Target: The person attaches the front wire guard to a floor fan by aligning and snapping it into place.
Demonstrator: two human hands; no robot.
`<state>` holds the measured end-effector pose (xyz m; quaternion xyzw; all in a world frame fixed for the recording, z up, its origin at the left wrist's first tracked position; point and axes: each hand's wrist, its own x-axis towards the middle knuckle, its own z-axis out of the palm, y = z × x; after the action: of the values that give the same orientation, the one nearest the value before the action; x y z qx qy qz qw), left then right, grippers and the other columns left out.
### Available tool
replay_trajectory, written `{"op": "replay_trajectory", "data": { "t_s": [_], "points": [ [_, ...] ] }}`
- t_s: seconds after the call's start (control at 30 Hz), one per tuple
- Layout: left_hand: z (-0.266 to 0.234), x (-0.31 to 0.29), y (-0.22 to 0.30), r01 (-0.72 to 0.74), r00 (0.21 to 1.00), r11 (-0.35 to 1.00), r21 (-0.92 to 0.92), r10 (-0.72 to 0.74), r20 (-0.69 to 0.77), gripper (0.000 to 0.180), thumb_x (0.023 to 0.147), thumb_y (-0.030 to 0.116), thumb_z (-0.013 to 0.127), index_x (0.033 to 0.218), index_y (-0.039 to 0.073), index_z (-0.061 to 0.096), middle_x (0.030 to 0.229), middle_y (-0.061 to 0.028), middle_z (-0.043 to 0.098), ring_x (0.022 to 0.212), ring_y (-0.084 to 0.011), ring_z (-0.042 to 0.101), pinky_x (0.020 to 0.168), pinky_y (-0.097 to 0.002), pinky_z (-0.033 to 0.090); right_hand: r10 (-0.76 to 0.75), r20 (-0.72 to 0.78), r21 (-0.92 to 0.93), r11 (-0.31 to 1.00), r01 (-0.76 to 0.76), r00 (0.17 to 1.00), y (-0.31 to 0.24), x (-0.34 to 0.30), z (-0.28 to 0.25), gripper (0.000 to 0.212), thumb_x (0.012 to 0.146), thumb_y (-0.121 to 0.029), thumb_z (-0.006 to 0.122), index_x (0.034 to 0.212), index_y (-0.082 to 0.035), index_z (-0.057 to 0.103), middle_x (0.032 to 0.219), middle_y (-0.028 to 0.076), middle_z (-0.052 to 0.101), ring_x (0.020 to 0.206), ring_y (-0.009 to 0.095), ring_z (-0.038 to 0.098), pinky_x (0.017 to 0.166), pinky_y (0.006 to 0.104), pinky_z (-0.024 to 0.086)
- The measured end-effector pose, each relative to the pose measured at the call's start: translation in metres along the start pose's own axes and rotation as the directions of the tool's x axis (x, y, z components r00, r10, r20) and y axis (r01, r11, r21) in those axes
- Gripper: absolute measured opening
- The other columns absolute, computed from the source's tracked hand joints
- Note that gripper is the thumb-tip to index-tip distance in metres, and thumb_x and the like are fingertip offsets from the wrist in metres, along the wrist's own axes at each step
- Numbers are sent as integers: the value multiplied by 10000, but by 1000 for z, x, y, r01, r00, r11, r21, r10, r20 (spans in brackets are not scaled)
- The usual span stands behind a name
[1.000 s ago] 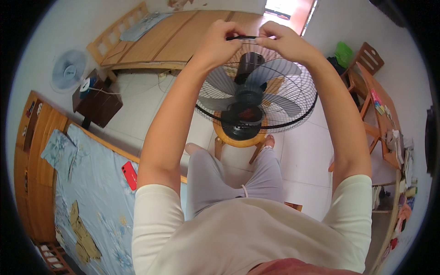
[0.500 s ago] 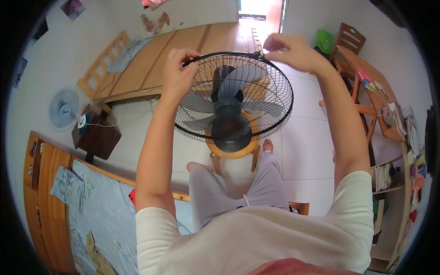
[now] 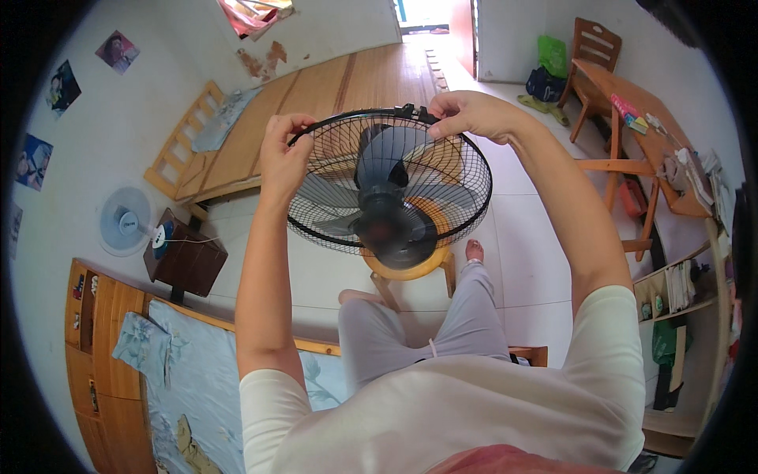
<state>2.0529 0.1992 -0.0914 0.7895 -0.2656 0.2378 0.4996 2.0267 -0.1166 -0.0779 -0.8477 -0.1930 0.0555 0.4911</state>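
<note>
A black wire fan guard [image 3: 478, 207] with a thick rim surrounds the grey-blue blades [image 3: 387, 152] of a fan in front of me. The fan's dark base [image 3: 407, 251] rests on a round wooden stool [image 3: 422, 271]. My left hand [image 3: 283, 158] is closed on the rim at its upper left, fingers over the edge and thumb inside. At the upper right, my right hand [image 3: 478, 117] pinches the rim between thumb and fingers. Right beside those fingers is a black clip [image 3: 413, 112] on top of the rim.
A mat-covered bed [image 3: 316, 91] lies beyond the fan. To the left, a smaller white fan [image 3: 125, 221] stands by a dark brown cabinet [image 3: 185, 257]. A blue-sheeted bed [image 3: 197, 371] is at lower left. A wooden desk [image 3: 624, 103] and chair [image 3: 598, 43] are on the right.
My right hand has come down from beside the clip onto the rim, its fingers closing there. The guard and clip have shifted slightly left. My left hand keeps its hold while the view has tilted.
</note>
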Motion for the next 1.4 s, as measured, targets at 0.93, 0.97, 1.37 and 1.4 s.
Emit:
{"op": "replay_trajectory", "data": {
  "t_s": [0.93,0.97,1.37,1.4],
  "points": [
    [10,7,6,-15,1000,997,82,15,3,179,819,154,659,879,34,541,789,10,524,750,-88,488,694,-221,397,-98,-70,208,972,111,993,13,-3,15,178,808,-141,624,934,-35,558,833,-9,520,761,74,491,659,208,396],
    [11,7,3,-23,1000,998,56,24,-13,180,819,153,660,883,33,542,800,7,526,755,-87,488,692,-220,398,-106,-59,218,969,116,993,13,-6,13,185,809,-131,618,953,-32,557,849,-3,528,777,78,499,677,211,405],
    [11,-4,14,-262,963,926,271,267,17,211,863,201,569,979,35,627,892,-100,558,847,-220,539,772,-303,422,-241,-182,199,940,276,953,12,-25,7,258,830,-62,544,1086,-28,548,1044,42,555,1005,140,538,912,265,407],
    [12,-5,14,-261,962,913,315,273,8,218,865,208,564,984,37,631,901,-108,563,852,-231,542,777,-310,424,-259,-136,73,960,271,956,14,-28,7,269,842,-79,538,1109,-46,543,1132,51,530,1103,152,499,933,296,403]
  ]
}}
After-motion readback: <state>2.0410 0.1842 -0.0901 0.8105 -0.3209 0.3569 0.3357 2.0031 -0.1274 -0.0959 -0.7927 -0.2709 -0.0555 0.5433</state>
